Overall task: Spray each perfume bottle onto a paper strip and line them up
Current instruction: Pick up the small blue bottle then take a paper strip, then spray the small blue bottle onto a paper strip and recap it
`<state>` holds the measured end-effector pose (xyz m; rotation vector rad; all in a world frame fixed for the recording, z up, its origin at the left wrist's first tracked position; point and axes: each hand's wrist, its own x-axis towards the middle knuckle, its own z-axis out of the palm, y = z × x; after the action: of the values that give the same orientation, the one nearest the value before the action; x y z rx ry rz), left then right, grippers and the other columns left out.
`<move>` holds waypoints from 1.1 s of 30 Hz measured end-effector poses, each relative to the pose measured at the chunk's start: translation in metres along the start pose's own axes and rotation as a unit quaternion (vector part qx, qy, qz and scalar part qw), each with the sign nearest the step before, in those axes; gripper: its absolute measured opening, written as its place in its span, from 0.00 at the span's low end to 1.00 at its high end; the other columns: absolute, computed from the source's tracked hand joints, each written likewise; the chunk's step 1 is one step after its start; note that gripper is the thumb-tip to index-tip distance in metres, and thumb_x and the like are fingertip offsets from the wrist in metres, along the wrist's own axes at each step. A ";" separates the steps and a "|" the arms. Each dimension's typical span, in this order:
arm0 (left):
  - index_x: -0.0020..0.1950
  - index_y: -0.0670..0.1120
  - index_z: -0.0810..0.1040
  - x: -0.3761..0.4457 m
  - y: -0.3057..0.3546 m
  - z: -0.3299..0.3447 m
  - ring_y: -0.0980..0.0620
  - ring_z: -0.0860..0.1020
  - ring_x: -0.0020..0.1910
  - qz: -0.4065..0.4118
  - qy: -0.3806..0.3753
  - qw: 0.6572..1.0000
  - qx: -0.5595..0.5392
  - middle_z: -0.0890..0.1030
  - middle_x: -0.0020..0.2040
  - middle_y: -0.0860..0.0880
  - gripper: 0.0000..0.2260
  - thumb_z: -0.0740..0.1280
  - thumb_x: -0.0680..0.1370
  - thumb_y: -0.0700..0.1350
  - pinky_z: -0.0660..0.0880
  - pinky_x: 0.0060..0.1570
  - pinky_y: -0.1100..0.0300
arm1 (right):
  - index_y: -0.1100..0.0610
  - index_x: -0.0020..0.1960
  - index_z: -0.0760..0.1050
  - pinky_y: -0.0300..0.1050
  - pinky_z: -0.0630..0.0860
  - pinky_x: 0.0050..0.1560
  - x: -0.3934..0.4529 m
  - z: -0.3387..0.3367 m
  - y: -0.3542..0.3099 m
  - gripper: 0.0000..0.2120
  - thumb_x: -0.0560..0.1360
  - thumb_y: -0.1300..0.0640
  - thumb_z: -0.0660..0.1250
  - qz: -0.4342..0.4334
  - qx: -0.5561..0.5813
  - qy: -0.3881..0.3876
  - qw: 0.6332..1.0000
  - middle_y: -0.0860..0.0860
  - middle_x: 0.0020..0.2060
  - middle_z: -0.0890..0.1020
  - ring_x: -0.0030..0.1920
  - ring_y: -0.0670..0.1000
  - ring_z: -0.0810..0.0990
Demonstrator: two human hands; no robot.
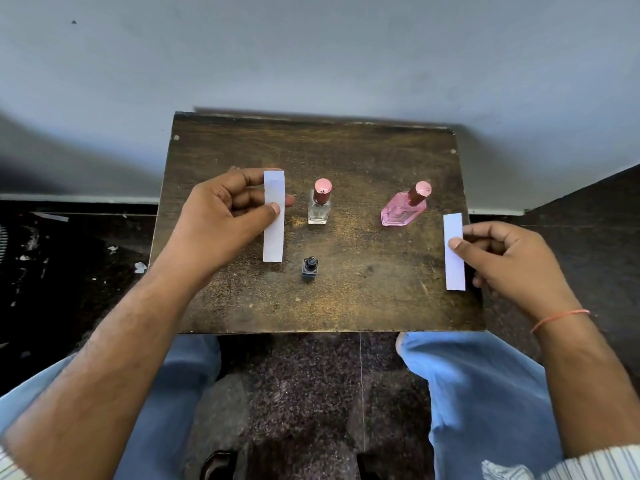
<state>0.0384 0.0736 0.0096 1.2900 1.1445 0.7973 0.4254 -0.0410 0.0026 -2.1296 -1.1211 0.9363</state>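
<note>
Three perfume bottles stand on a small dark wooden table (363,292): a clear one with a pink cap (320,204) at the middle, a pink one with a pink cap (405,207) to its right, and a small dark one (309,268) nearer to me. My left hand (225,216) pinches a white paper strip (274,233) between thumb and fingers, left of the clear bottle. My right hand (502,258) pinches a second white paper strip (454,261) at the table's right edge, below the pink bottle.
The table stands against a pale grey wall (311,57). My knees in blue jeans (478,393) sit below its front edge. Dark speckled floor (69,265) with bits of paper litter lies to the left.
</note>
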 end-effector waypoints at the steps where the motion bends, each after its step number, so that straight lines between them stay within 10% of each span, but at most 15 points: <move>1: 0.70 0.45 0.83 0.000 0.000 -0.001 0.54 0.89 0.58 0.003 -0.004 1.000 0.005 0.92 0.55 0.51 0.18 0.72 0.83 0.32 0.84 0.55 0.62 | 0.45 0.56 0.86 0.36 0.77 0.32 -0.001 0.000 -0.001 0.09 0.77 0.46 0.79 0.000 -0.007 0.011 1.000 0.44 0.35 0.87 0.26 0.46 0.82; 7: 0.70 0.48 0.83 0.000 -0.003 -0.005 0.51 0.89 0.60 0.012 -0.018 1.000 0.004 0.91 0.56 0.50 0.20 0.73 0.82 0.31 0.85 0.60 0.57 | 0.48 0.47 0.82 0.38 0.77 0.40 -0.014 0.007 -0.019 0.16 0.78 0.35 0.72 -0.136 -0.055 0.173 0.974 0.46 0.36 0.85 0.38 0.48 0.82; 12: 0.70 0.50 0.83 -0.002 -0.006 -0.010 0.51 0.88 0.62 0.014 -0.022 1.000 0.001 0.91 0.57 0.50 0.20 0.73 0.82 0.32 0.84 0.63 0.55 | 0.47 0.52 0.86 0.36 0.73 0.36 -0.032 0.052 -0.051 0.08 0.79 0.43 0.78 -0.295 0.012 0.001 0.955 0.43 0.42 0.86 0.32 0.49 0.79; 18: 0.69 0.51 0.83 -0.004 -0.006 -0.011 0.50 0.89 0.61 0.009 -0.029 1.000 0.003 0.91 0.57 0.51 0.20 0.73 0.82 0.32 0.85 0.62 0.54 | 0.44 0.70 0.81 0.36 0.78 0.54 -0.043 0.107 -0.073 0.26 0.75 0.36 0.79 -0.351 -0.053 -0.146 0.923 0.38 0.63 0.84 0.50 0.33 0.82; 26: 0.71 0.48 0.82 -0.005 -0.004 -0.014 0.50 0.89 0.60 0.014 -0.034 0.999 0.004 0.91 0.56 0.51 0.20 0.74 0.82 0.32 0.85 0.60 0.57 | 0.43 0.65 0.84 0.38 0.80 0.58 -0.042 0.122 -0.086 0.16 0.79 0.42 0.76 -0.300 -0.072 -0.174 0.935 0.36 0.58 0.88 0.59 0.36 0.85; 33: 0.71 0.47 0.82 -0.004 -0.004 -0.013 0.51 0.89 0.59 0.015 -0.035 0.999 -0.003 0.92 0.55 0.51 0.20 0.74 0.81 0.31 0.85 0.60 0.58 | 0.52 0.65 0.83 0.48 0.87 0.47 -0.046 0.125 -0.097 0.13 0.82 0.55 0.71 -0.119 0.220 -0.283 0.926 0.50 0.54 0.89 0.52 0.50 0.89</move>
<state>0.0244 0.0734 0.0078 1.3220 1.0688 0.7720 0.2635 -0.0141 0.0126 -1.3581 -1.2469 1.5682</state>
